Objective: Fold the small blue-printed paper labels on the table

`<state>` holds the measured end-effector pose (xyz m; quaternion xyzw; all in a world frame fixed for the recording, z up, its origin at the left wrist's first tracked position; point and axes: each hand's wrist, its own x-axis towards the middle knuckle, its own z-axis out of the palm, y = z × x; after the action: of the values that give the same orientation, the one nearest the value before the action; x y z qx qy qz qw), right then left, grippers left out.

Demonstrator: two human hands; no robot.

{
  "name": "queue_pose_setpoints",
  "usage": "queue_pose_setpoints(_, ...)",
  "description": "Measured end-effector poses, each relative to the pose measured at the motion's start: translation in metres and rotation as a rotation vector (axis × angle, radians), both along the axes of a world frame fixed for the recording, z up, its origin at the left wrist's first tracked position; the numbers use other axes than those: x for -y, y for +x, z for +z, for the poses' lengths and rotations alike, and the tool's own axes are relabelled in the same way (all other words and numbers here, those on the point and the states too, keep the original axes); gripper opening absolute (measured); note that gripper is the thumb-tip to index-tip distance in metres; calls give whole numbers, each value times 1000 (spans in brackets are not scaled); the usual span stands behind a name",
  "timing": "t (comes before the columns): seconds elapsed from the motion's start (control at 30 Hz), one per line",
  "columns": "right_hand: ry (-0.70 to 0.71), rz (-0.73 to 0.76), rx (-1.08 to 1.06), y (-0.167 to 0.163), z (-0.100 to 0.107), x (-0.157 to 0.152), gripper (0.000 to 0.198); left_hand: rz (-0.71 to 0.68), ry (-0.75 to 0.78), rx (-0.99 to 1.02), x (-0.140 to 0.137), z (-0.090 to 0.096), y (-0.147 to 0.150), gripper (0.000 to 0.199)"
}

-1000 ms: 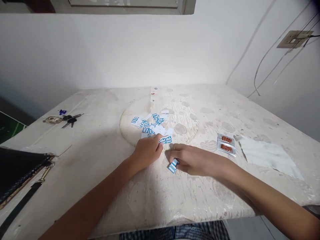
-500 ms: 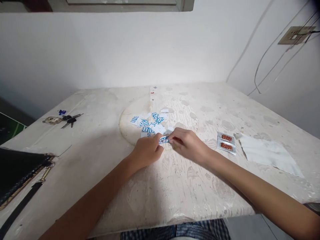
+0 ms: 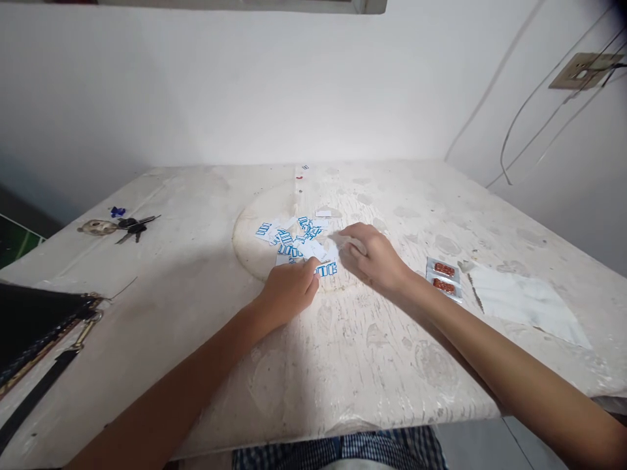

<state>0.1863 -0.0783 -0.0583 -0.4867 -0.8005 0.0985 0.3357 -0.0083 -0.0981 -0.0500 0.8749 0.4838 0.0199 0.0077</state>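
Pinched at its left end by my left hand [image 3: 291,285] is a paper slip with blue print [image 3: 327,269], lying just above the table. Those fingers are closed. Higher and to the right is my right hand [image 3: 375,254], its fingers curled together and partly blurred. Something pale and whitish shows between its fingers and thumb, too smeared to name. A loose pile of small white paper slips [image 3: 309,249], several with blue block print, lies beyond and between both hands.
On the right are a silver blister pack [image 3: 443,277] with two reddish pieces and a white cloth [image 3: 529,303]. A bunch of keys [image 3: 134,227] and a black bag [image 3: 39,333] lie on the left. One slip [image 3: 323,213] sits behind the pile.
My right hand has let go of the blue-printed slip and moved up and slightly right. My left hand still pinches it, nearly in place. The view has tilted down slightly.
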Motion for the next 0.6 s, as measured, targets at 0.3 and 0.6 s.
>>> queue_pose_setpoints(0.3, 34, 198, 163, 2, -18, -15, 45, -15, 27, 21, -1, -4, -1, 25)
queue_pose_setpoints(0.6, -113, 99, 236, 4, -6, -9, 25, 0, 16, 12, 0, -2, 0, 23)
